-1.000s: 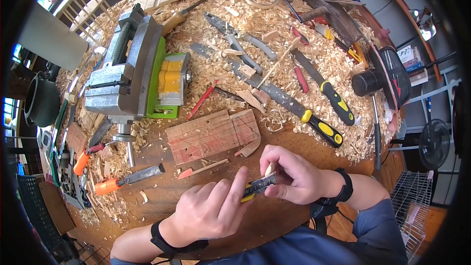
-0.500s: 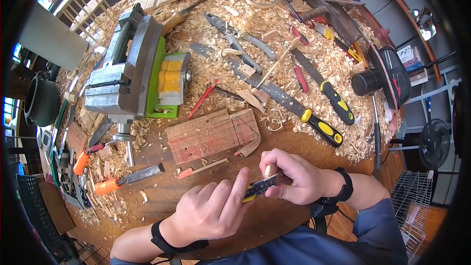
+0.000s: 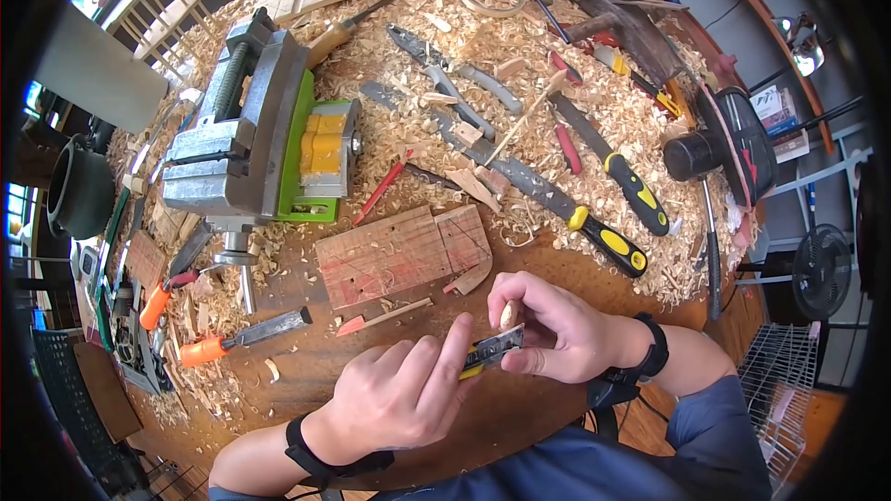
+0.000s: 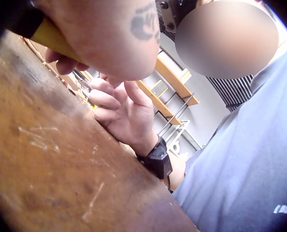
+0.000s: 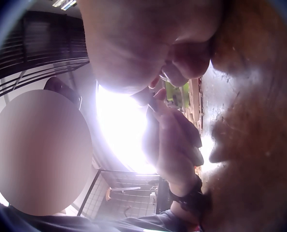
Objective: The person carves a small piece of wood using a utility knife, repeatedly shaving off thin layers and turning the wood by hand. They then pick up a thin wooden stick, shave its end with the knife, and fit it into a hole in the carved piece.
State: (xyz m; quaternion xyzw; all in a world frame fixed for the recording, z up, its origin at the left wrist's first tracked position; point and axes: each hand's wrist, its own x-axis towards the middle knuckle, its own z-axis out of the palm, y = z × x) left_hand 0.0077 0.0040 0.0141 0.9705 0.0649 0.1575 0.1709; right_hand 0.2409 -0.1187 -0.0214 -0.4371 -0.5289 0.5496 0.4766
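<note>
In the head view the left hand (image 3: 394,396) grips a yellow and black cutter knife (image 3: 495,346), its index finger stretched along the handle. The right hand (image 3: 566,334) pinches a small pale wooden piece (image 3: 508,315) between thumb and fingers. The blade end of the knife lies against or very near that piece, close to the right thumb. In the left wrist view the yellow handle (image 4: 56,38) shows under the left palm, with the right hand (image 4: 126,113) beyond it. The right wrist view is dark around the fingers, so contact there cannot be told.
A reddish board (image 3: 385,260) and a thin stick (image 3: 397,315) lie ahead of the hands. A vise (image 3: 232,139) and orange-handled chisel (image 3: 246,338) stand to the left. Rasps with yellow-black handles (image 3: 613,241) lie on wood shavings (image 3: 520,158); a mallet (image 3: 696,156) is at right.
The right hand has shifted and turned slightly, tilting the wooden piece a little more upright. The left hand and knife have barely moved.
</note>
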